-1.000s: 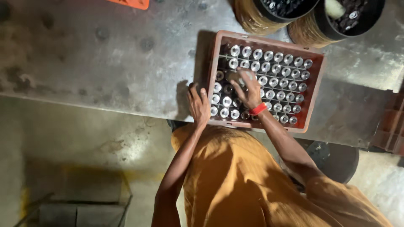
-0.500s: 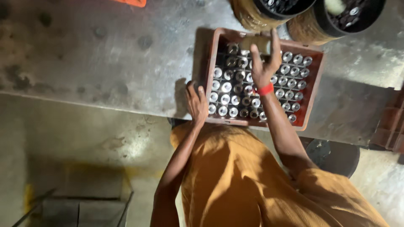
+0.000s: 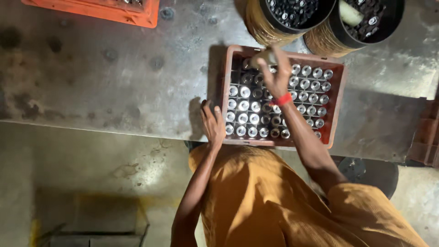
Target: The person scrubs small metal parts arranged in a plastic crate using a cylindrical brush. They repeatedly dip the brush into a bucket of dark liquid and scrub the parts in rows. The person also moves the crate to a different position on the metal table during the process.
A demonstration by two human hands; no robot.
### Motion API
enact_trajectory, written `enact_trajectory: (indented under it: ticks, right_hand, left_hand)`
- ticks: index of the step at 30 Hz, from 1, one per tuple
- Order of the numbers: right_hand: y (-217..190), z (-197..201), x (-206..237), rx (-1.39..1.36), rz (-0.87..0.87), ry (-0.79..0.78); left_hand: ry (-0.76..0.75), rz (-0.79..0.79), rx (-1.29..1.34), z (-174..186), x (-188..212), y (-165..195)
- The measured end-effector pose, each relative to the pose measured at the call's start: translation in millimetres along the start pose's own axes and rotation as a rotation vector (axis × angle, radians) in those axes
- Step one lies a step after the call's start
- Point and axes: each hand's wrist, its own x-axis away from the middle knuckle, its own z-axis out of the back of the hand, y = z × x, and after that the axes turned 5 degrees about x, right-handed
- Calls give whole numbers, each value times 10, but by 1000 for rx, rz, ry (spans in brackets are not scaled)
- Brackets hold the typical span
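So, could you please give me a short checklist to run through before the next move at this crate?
1. Left hand steadies the red crate at its near left corner: ok.
2. Right hand has a firm grip on the pale piece above the crate's far row: cannot tell, fingers hide it.
3. Crate sits fully on the metal table: ok.
4. Free cell below the right hand: cannot tell, too dark.
5. Two round bins stand clear beyond the crate: ok.
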Motion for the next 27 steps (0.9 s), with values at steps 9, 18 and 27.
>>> enact_trajectory:
  ticks: [9, 18, 27]
  right_hand:
    - [143, 308, 162, -91, -126, 77]
    - [-121, 322, 499, -9, -63, 108]
    - [-323, 101, 635, -74, -16, -22]
  left_hand:
    - [-24, -19, -23, 28, 10, 25]
    - [-18, -17, -3, 28, 19, 53]
    - [-23, -19, -2, 30, -4, 33]
